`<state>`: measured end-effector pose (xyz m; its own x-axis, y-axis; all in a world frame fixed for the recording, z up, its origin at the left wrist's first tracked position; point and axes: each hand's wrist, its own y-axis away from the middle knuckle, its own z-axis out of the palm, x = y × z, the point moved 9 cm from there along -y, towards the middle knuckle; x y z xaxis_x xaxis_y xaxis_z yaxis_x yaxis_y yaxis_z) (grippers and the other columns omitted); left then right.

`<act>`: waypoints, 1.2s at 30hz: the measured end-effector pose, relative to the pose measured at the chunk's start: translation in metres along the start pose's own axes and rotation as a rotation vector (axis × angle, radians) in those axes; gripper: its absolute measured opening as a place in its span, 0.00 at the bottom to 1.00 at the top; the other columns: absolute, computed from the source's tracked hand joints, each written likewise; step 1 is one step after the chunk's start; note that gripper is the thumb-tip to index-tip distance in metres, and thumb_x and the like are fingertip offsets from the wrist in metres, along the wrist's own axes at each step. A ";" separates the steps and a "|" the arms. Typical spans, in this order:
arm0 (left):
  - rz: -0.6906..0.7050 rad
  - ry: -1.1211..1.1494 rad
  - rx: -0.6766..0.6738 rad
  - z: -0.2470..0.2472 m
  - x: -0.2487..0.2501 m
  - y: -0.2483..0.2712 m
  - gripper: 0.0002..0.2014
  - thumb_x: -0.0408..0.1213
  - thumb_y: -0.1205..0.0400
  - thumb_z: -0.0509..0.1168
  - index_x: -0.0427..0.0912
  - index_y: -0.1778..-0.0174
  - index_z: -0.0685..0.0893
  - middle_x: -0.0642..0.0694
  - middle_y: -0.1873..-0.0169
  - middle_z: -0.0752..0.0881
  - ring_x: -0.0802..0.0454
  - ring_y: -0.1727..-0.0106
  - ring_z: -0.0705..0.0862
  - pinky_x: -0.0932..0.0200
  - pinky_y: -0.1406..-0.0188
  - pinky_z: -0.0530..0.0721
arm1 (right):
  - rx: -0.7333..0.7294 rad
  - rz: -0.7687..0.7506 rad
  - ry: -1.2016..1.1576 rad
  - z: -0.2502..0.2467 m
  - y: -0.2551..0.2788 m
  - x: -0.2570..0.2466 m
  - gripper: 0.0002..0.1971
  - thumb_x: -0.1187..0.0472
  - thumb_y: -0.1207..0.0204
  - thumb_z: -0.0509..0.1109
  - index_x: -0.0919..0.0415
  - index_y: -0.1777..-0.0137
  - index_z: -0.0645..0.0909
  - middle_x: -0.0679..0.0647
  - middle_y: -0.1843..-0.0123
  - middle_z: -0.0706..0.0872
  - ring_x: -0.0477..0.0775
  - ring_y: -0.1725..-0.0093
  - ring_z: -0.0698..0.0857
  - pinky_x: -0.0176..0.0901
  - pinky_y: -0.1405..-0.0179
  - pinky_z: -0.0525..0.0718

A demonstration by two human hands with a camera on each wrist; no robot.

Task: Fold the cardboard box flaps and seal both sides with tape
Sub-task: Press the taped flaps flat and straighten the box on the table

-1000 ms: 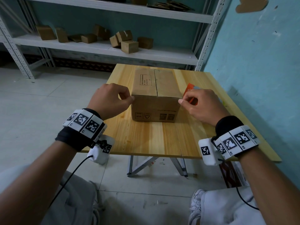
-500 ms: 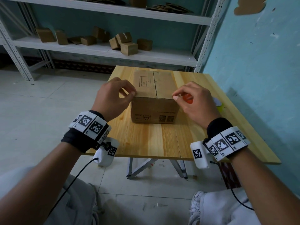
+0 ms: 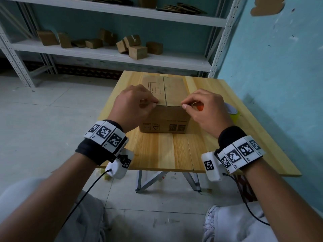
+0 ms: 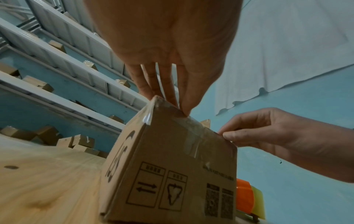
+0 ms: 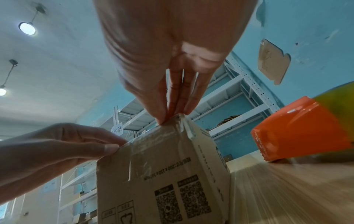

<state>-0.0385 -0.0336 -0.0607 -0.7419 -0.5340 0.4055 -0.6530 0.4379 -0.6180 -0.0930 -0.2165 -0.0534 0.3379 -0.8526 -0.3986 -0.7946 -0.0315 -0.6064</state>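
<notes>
both hands, left hand point(image 3: 134, 106) and right hand point(image 3: 208, 109), pinch the near top edge of the light, stiff cardboard box point(image 3: 165, 117), best held by its corners.

Matt brown cardboard box point(image 3: 164, 117) with glossy clear tape point(image 4: 191, 144) wrinkled over its top edge; pale wood table point(image 3: 157, 151), smooth with visible grain; at 3 o'clock, glossy orange plastic tape dispenser point(image 5: 298, 130).
</notes>
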 end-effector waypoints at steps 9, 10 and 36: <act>-0.023 0.059 0.006 -0.008 -0.007 0.003 0.11 0.42 0.23 0.70 0.42 0.49 0.90 0.48 0.50 0.86 0.52 0.47 0.84 0.52 0.49 0.87 | 0.010 0.091 -0.132 -0.005 0.006 0.014 0.08 0.62 0.29 0.80 0.61 0.50 0.90 0.51 0.52 0.88 0.43 0.52 0.87 0.27 0.51 0.85; -0.028 0.055 0.000 -0.007 -0.009 0.003 0.11 0.43 0.23 0.69 0.43 0.49 0.90 0.48 0.50 0.86 0.51 0.46 0.84 0.51 0.49 0.87 | 0.015 0.096 -0.135 -0.005 0.006 0.015 0.09 0.62 0.29 0.80 0.62 0.50 0.90 0.52 0.51 0.88 0.43 0.51 0.87 0.27 0.51 0.85; -0.352 0.255 -0.006 -0.018 -0.037 0.007 0.10 0.37 0.15 0.61 0.47 0.42 0.86 0.53 0.47 0.85 0.66 0.53 0.82 0.76 0.70 0.77 | 0.037 0.248 -0.177 -0.015 0.007 0.036 0.07 0.56 0.20 0.72 0.55 0.47 0.88 0.46 0.58 0.91 0.36 0.58 0.89 0.40 0.51 0.89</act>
<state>-0.0181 0.0020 -0.0680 -0.4870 -0.4558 0.7450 -0.8733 0.2655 -0.4085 -0.0938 -0.2552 -0.0617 0.2212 -0.7275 -0.6495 -0.8460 0.1882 -0.4989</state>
